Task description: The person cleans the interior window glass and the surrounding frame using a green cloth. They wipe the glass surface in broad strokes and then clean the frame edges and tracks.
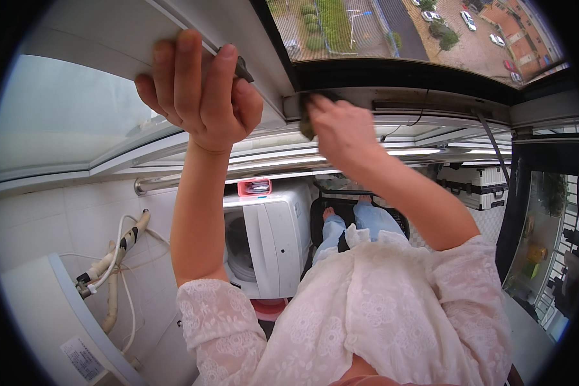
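Note:
My left hand (200,91) is raised against the pale window frame (265,58) at the upper left, its fingers bent around the frame. A dark grey window latch (243,70) pokes out beside its index finger. My right hand (345,128), slightly blurred, presses a dark, dirty cloth (308,126) to the corner of the lower frame channel (352,96). Part of the cloth is hidden under the fingers. Right above the channel runs the black frame of a window screen (405,72).
Below me I stand on a black seat or stool (321,217). A white washing machine (275,241) holds a pink box (254,187). Pipes (130,239) and a white water heater (53,318) are at left; silver cases (477,186) stand at right. A metal rail (161,183) crosses below the window.

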`<action>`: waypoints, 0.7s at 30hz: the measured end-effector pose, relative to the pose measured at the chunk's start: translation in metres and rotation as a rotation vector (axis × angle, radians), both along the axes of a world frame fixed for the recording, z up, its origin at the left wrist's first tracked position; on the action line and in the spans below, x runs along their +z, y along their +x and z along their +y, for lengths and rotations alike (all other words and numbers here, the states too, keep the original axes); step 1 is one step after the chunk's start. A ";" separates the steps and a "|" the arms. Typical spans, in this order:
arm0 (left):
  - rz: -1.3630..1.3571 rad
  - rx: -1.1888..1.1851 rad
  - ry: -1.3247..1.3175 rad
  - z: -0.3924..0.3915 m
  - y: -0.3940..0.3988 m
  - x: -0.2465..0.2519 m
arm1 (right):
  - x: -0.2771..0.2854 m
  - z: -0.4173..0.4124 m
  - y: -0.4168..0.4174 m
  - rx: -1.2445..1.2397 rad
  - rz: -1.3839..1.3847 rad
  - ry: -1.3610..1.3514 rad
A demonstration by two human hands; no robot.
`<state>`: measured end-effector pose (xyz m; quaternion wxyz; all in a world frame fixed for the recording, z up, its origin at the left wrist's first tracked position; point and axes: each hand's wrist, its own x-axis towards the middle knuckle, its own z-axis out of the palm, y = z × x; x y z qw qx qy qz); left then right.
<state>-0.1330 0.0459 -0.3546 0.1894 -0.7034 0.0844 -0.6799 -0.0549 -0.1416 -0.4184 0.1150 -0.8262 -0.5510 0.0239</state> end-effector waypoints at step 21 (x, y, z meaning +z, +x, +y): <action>0.020 0.043 0.021 0.002 -0.003 0.001 | 0.000 0.010 0.026 0.166 0.308 0.017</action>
